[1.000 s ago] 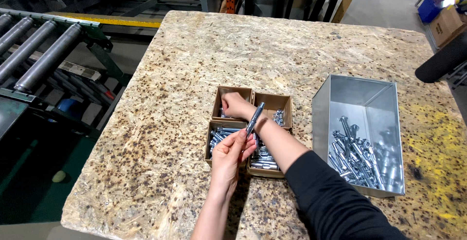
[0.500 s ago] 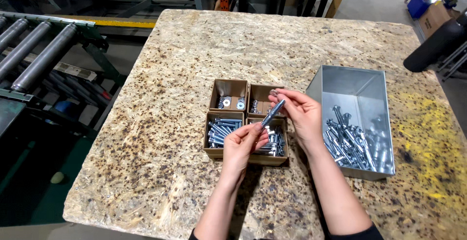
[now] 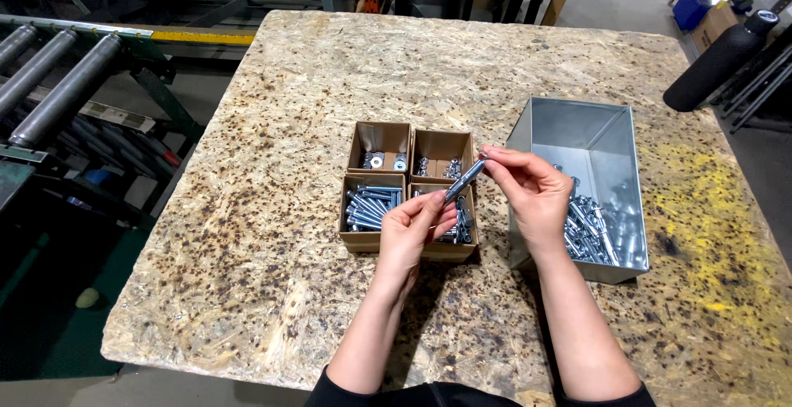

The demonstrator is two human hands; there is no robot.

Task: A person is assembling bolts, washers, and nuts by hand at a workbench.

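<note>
Left hand (image 3: 412,230) and right hand (image 3: 532,192) hold a bolt (image 3: 464,180) above four cardboard boxes (image 3: 410,188).

The worktop (image 3: 272,168) is tan chipboard, densely flecked with dark brown, and carries a patch of yellow staining on its right side. The four small boxes (image 3: 410,197) are plain brown cardboard; the bolts (image 3: 371,206) in them, the bolt (image 3: 464,179) held above them and the open bin (image 3: 590,147) are all bright silver-grey metal. Both sleeves (image 3: 429,395) are black.
</note>
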